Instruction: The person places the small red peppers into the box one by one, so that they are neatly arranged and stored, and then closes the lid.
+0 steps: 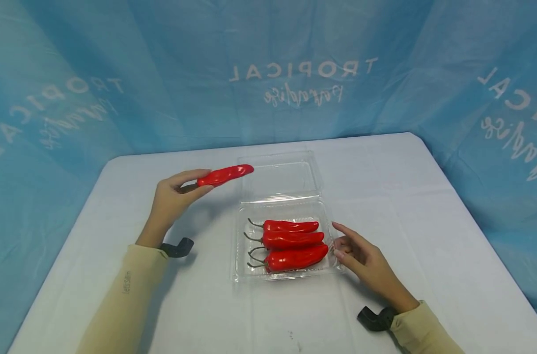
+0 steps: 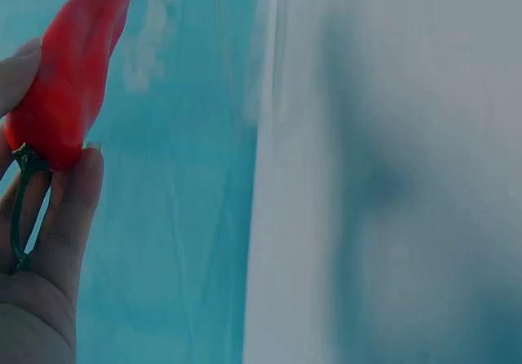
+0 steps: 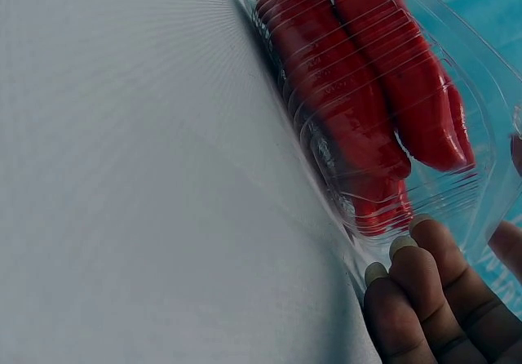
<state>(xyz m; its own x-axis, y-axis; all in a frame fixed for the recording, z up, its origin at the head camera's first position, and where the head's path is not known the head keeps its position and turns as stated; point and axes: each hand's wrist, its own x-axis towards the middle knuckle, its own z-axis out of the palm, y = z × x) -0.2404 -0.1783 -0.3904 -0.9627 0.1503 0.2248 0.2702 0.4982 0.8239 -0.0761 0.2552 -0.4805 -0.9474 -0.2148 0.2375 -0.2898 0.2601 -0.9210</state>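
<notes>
In the head view, my left hand [image 1: 173,199] holds a red chili pepper [image 1: 226,174] above the table, left of the raised lid. The left wrist view shows thumb and fingers pinching this pepper [image 2: 73,70] near its green stem, its tip pointing up. A clear plastic clamshell box [image 1: 241,265] lies with its lid [image 1: 279,179] folded back, away from me. Several red peppers [image 1: 295,240] lie side by side in its base, stems to the left. My right hand [image 1: 363,255] is at the base's right wall, fingertips [image 3: 404,246] touching or very near the plastic.
A white cloth [image 1: 374,187] covers the table, with a few small dark marks near its front. Blue curtains [image 1: 180,73] with white lettering surround the back and sides. Black wrist mounts [image 1: 178,247] are on both forearms.
</notes>
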